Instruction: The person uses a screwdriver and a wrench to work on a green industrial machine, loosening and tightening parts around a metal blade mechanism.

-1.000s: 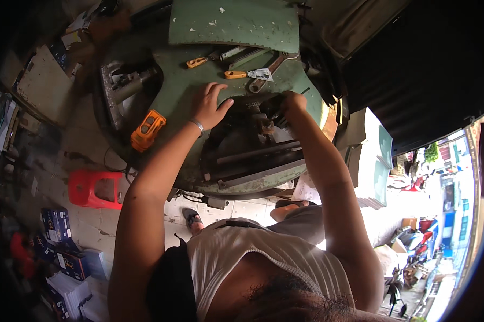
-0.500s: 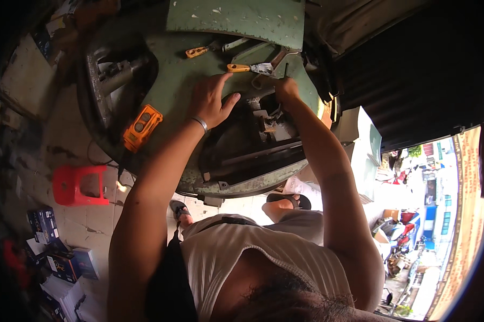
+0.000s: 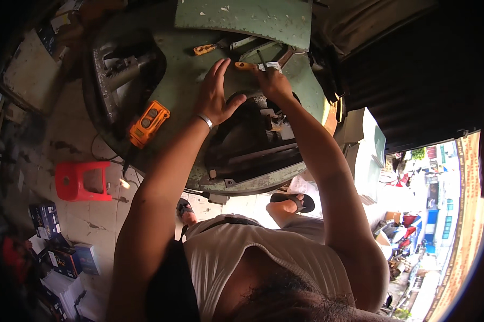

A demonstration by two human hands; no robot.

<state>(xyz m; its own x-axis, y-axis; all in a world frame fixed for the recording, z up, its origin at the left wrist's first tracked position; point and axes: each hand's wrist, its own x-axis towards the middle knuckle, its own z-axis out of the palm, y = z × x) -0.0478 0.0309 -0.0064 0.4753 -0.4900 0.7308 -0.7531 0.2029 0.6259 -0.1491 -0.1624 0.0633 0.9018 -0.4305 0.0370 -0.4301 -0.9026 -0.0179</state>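
Over the green metal machine top (image 3: pixel 185 72), my left hand (image 3: pixel 215 99) is spread with its thumb apart, holding nothing. My right hand (image 3: pixel 274 85) is closed round a thin dark rod-like tool (image 3: pixel 261 59); its upper end sticks up past the fingers, and the rest is hidden in the fist. Just beyond that fist lies a scraper with a yellow handle (image 3: pixel 244 66), its pale blade partly covered. Farther back are another yellow-handled tool (image 3: pixel 205 49) and an adjustable wrench (image 3: pixel 287 56). Below my hands, a dark recess (image 3: pixel 236 142) holds a metal mechanism (image 3: pixel 274 122).
An orange push-button control box (image 3: pixel 149 124) lies on the left of the machine top. A red plastic stool (image 3: pixel 83 181) stands on the tiled floor, with boxes and paper stacks (image 3: pixel 62 263) nearer. A raised green plate (image 3: pixel 244 19) is at the back. Cartons (image 3: pixel 362 134) stand at right.
My right hand has moved left with the rod, now beside the scraper. My left fingers have straightened and point further up. The whole view has shifted slightly.
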